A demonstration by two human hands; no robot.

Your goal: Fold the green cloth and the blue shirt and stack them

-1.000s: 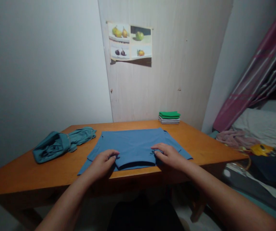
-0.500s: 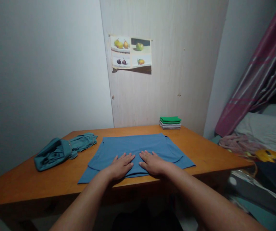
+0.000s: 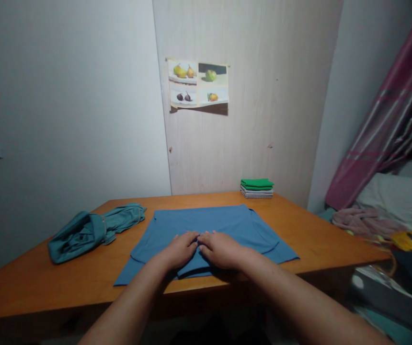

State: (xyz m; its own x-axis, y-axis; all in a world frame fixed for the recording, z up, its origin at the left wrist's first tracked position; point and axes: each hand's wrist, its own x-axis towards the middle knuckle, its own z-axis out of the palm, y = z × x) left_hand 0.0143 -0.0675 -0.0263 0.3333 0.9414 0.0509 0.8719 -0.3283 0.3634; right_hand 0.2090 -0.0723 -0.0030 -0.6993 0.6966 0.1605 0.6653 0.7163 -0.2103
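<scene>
A blue garment (image 3: 209, 219) lies spread in folded layers near the front edge of the wooden table, its lower corners flaring out left and right. My left hand (image 3: 181, 249) rests palm down on its near middle part, fingers extended and slightly bent. Close beside it, my right hand (image 3: 220, 248) lies palm down on the same cloth, with the fingertips of both hands almost meeting. Neither hand is lifting the fabric. Small creases show around the fingers, and the parts of the cloth under the palms are hidden.
A crumpled teal garment (image 3: 94, 231) lies at the left of the wooden table (image 3: 314, 230). At the back right sits a neat stack of folded cloths (image 3: 257, 188), green on top. Beyond the table's right edge are a pink cloth (image 3: 364, 220) and other items.
My hands have slid inward along the blue garment, so their fingertips are now closer together. The view has shifted slightly. The teal garment and the stack stay where they were.
</scene>
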